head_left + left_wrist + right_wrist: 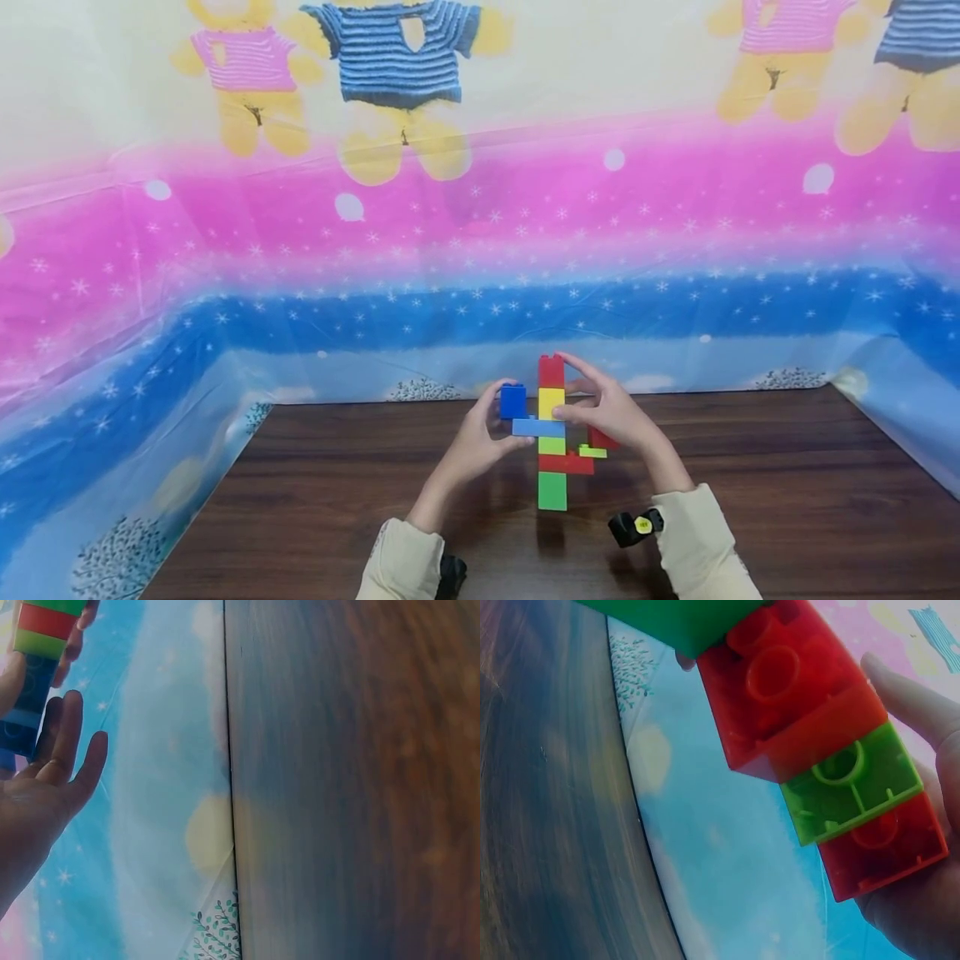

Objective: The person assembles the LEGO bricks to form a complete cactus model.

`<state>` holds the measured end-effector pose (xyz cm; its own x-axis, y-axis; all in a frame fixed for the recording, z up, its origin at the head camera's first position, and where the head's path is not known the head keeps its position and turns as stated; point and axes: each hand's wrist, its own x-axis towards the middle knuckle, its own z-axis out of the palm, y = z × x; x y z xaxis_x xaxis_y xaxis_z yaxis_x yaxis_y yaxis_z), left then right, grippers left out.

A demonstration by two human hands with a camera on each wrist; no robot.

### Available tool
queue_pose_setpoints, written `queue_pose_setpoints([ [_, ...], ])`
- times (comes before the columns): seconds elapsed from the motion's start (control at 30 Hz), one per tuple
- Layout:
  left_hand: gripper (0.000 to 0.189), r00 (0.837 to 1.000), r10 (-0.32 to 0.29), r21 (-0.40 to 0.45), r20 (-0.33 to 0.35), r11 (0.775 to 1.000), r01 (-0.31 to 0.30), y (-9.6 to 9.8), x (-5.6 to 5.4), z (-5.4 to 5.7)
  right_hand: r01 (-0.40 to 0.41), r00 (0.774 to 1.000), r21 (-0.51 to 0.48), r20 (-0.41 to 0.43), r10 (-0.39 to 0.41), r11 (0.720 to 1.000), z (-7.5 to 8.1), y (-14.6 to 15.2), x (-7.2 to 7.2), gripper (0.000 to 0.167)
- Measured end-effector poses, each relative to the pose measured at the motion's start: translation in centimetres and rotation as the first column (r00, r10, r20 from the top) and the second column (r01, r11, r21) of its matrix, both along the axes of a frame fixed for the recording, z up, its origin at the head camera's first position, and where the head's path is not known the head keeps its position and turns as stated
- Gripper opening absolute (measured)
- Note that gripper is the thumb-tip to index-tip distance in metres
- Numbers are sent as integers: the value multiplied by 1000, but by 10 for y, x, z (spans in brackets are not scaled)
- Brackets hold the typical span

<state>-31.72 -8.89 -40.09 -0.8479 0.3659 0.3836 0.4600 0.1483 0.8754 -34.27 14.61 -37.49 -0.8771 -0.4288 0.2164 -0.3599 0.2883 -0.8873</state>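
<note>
A figure built of toy building bricks (552,492) is held upright above the table, with a green brick at its foot and a red one on top. My left hand (474,435) grips its blue side arm (513,402), thumb under the light blue brick and fingers behind the dark blue one. On the other side, my right hand (615,417) holds the upper part, thumb on the yellow brick (551,402) and index finger at the red top brick. The right wrist view shows hollow undersides of the stepped red and lime bricks (855,787) close to the right palm.
Below the hands lies a dark wooden table (337,492). A printed cloth (465,317) with bears and snowflakes hangs behind it and along its sides. Black straps with wrist devices (636,527) sit at both cream sleeves (701,537).
</note>
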Motion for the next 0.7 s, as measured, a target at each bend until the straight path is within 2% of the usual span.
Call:
queue_pose_setpoints([
  [0.2,69,1000,-11,-9,-3,1000,11,1,0,-1,19,999,-53,44,-17,998,1,0,0,77],
  [0.33,69,1000,-19,-12,3,1000,19,3,1,-1,25,999,-84,39,-22,996,0,0,1,74],
  [0.7,70,1000,-16,0,15,1000,16,4,1,0,57,998,-81,38,-54,995,2,0,0,74],
])
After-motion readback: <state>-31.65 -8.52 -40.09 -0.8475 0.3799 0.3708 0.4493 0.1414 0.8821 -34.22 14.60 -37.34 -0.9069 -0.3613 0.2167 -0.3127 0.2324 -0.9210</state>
